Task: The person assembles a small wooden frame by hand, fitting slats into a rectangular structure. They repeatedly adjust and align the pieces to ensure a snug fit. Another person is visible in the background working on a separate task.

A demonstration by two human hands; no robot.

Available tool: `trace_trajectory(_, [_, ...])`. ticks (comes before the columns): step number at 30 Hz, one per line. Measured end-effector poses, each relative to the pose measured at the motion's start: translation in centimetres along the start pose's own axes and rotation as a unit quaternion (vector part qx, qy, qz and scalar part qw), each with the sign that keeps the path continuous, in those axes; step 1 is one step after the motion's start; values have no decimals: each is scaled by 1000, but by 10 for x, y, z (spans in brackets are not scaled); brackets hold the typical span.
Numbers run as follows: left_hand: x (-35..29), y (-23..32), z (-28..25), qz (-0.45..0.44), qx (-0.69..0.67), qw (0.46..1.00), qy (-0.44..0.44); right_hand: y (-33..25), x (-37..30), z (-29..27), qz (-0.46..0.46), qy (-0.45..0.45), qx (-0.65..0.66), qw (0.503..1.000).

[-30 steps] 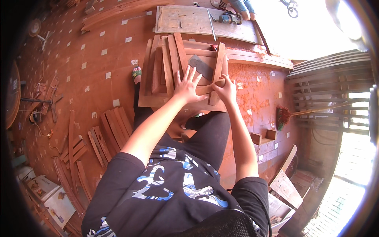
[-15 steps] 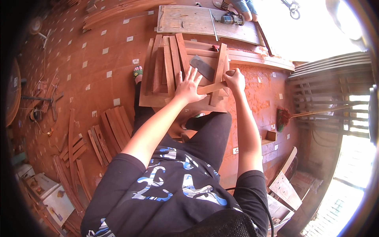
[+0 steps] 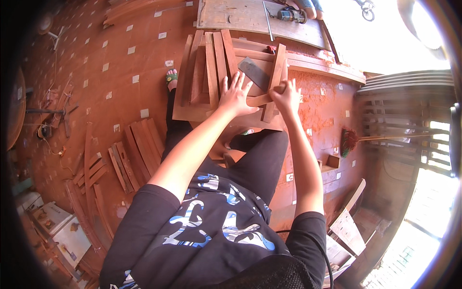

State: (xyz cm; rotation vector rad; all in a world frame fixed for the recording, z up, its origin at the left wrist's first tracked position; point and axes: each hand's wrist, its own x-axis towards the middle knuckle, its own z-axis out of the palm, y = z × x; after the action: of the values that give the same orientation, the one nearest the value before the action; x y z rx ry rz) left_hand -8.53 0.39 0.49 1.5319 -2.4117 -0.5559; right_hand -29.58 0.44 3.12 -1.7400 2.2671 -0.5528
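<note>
My left hand (image 3: 234,98) lies with fingers spread over the left end of a short wooden strip (image 3: 259,100), its thumb along the near side. At the strip's right end, my right hand (image 3: 287,98) has thumb and forefinger closed, while its other fingers stick out; whether a small piece is also pinched there is hidden. Just beyond the hands rests a flat grey rectangular plate (image 3: 254,73). An upright-lying wooden slat (image 3: 276,67) passes beside my right hand. Several longer slats (image 3: 211,70) lie left of the plate, on a low wooden work surface (image 3: 190,114).
A board (image 3: 236,17) with a blue power tool (image 3: 291,15) lies beyond, near another person's knees (image 3: 313,10). Cut wood pieces (image 3: 137,149) rest on the tiled floor at left. A red broom (image 3: 348,139) and small wooden box (image 3: 330,163) are at right.
My right hand has shifted left along the strip, nearer my left hand, and its outer fingers have loosened. The left hand stays on the strip's left end. The whole view has shifted slightly.
</note>
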Motion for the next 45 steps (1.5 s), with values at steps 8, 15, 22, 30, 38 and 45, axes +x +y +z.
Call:
trace_trajectory(8, [2,4,-4,-12,13,1000,-8,11,10,-8,37,-43,89,994])
trace_trajectory(15, [4,2,0,-10,3,1000,-28,-32,-36,19,-57,-34,91,994])
trace_trajectory(22, [1,0,-4,3,25,999,-43,4,21,-8,139,-43,105,984])
trace_trajectory(30, [0,-5,4,6,42,999,-26,-56,-36,12,-89,-56,45,993])
trace_trajectory(38, [6,7,-6,2,32,999,-40,44,29,-7,75,92,-50,992])
trace_trajectory(45, [4,11,-13,-21,43,996,-71,16,7,6,33,-104,96,989])
